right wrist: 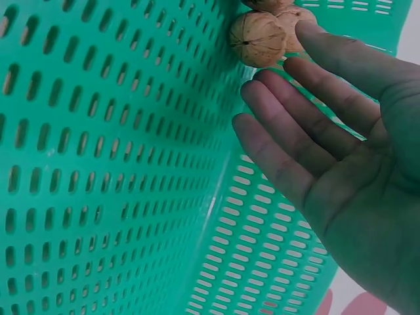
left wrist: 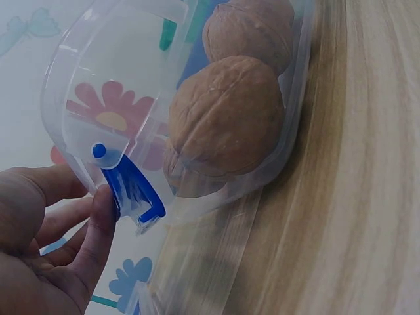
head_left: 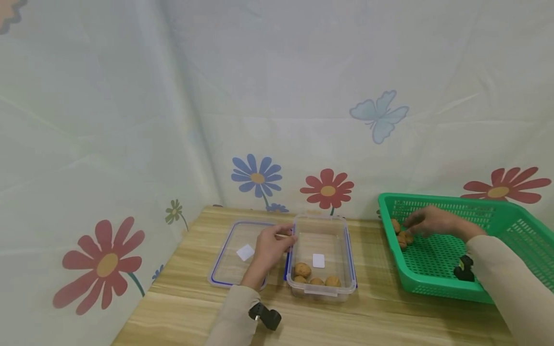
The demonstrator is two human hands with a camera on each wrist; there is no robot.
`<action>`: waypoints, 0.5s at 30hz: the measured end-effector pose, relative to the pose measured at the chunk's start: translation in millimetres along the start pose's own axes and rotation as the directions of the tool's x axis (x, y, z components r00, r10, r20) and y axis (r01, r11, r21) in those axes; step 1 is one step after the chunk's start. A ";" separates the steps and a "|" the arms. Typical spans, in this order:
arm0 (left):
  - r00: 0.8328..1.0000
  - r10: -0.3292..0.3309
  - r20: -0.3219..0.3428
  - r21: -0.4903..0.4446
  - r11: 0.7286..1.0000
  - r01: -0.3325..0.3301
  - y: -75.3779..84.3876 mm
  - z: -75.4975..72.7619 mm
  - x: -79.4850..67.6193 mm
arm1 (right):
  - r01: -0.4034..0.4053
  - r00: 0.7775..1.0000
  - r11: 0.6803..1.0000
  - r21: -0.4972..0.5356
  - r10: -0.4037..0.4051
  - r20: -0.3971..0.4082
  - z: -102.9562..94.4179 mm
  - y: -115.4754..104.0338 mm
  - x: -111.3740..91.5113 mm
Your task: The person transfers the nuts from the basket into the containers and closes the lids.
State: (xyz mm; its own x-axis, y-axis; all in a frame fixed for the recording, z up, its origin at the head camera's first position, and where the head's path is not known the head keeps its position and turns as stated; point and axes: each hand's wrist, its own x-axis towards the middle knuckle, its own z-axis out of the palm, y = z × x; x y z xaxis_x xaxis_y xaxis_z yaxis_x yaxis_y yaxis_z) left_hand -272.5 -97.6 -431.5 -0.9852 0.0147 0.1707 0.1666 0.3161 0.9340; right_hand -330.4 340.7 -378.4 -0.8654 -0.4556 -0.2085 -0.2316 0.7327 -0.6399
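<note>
A clear plastic food container (head_left: 318, 290) with blue side latches stands on the table, several walnuts (head_left: 302, 270) gathered at its near end. My left hand (head_left: 272, 245) pinches the container's left rim between thumb and fingers, close to a blue latch (left wrist: 134, 187) in the left wrist view. At the right, my right hand (head_left: 437, 223) reaches into a green plastic basket (head_left: 407, 278). Its fingers are loosely bent, beside a few walnuts (right wrist: 258, 39) in the basket's left corner. No walnut shows in its grasp in the right wrist view.
The container's clear lid (head_left: 222, 257), with a blue seal and a white label (head_left: 245, 252), lies flat left of the container. A pale curtain (head_left: 277, 105) with printed flowers hangs behind and to the left of the wooden table (head_left: 182, 307).
</note>
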 end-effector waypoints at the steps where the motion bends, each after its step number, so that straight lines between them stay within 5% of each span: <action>1: 1.000 0.001 0.000 0.001 1.000 -0.001 -0.1 0.0 0.2 | 0.001 1.000 1.000 -0.004 -0.001 0.005 0.3 0.8 0.2; 15: 1.000 0.021 -0.001 0.004 1.000 -0.021 -2.5 0.0 1.9 | -0.032 0.999 0.999 -0.031 0.033 0.035 4.2 1.4 3.9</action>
State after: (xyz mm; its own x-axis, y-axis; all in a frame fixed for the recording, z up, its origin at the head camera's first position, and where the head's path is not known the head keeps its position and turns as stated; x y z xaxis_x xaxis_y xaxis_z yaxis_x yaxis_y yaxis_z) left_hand -274.8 -98.4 -433.5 -0.9814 0.0209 0.1907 0.1873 0.3198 0.9288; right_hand -332.1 337.8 -383.3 -0.8565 -0.4485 -0.2554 -0.2173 0.7622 -0.6098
